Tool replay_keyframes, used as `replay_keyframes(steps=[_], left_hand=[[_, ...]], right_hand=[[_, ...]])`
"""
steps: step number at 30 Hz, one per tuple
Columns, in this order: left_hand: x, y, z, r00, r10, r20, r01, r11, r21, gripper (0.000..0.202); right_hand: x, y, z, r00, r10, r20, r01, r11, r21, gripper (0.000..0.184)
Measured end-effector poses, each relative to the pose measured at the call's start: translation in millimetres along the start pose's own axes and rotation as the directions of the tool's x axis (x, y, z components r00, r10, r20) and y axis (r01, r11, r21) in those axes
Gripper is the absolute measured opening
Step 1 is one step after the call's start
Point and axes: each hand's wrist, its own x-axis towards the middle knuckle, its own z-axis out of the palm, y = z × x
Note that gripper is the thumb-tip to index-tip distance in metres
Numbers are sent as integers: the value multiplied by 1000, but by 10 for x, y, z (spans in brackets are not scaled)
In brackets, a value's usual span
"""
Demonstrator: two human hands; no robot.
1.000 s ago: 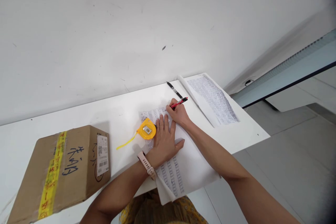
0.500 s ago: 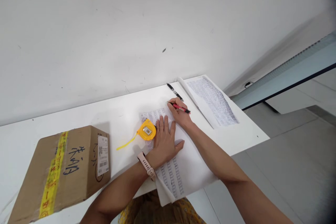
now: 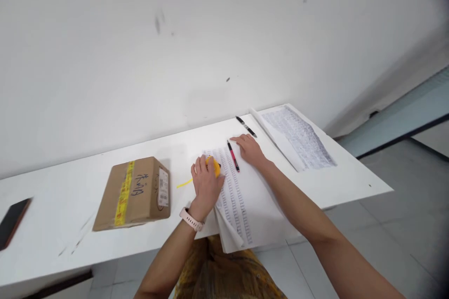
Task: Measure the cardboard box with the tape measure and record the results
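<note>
My left hand (image 3: 205, 182), with a pink watch at the wrist, is closed over a yellow tape measure (image 3: 214, 166) at the left edge of a printed sheet (image 3: 242, 196) on the white table (image 3: 70, 196). A short yellow strip of tape (image 3: 184, 183) sticks out to its left. My right hand (image 3: 250, 148) rests flat and open on the top of the sheet. A red pen (image 3: 233, 155) lies on the paper just left of its fingers.
A taped cardboard box (image 3: 135, 192) with handwriting and a label stands left of my hands. A black pen (image 3: 246, 126) lies near the wall, beside a second printed sheet (image 3: 298, 138). A dark phone (image 3: 12, 222) lies at the far left table edge.
My right hand has let go of the red pen, which now lies on the sheet. My left hand has moved off the paper onto the tape measure. The view has pulled back.
</note>
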Motion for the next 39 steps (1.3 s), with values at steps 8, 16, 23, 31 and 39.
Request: replay_keyframes(steps=[8,16,23,31,39], left_hand=[[-464,-5,-539,960,-253,117,250,597,-762,63],[-1426,-45,-1264,932,-296,208,229,37,-973,69],[-2144,-636,-1691,924,-224,311,325,27,-945,80],[-2571,-1058,-1853,880,-186,437,379,-279,-882,62],[-2239,-983,-1954,835,-335,436,328,-333,-884,52]], right_hand=[[1,-610,-383,993,87,-77,-70,977,200,35],[-323,-2289,-979,764,-281,580,-241,710,662,39],[-111,-2820,-758,648,-429,630,-267,647,714,29],[1107,-2984,-458,771,-369,520,-98,738,668,25],[1271,-3171,291,790,-166,590,-286,752,595,23]])
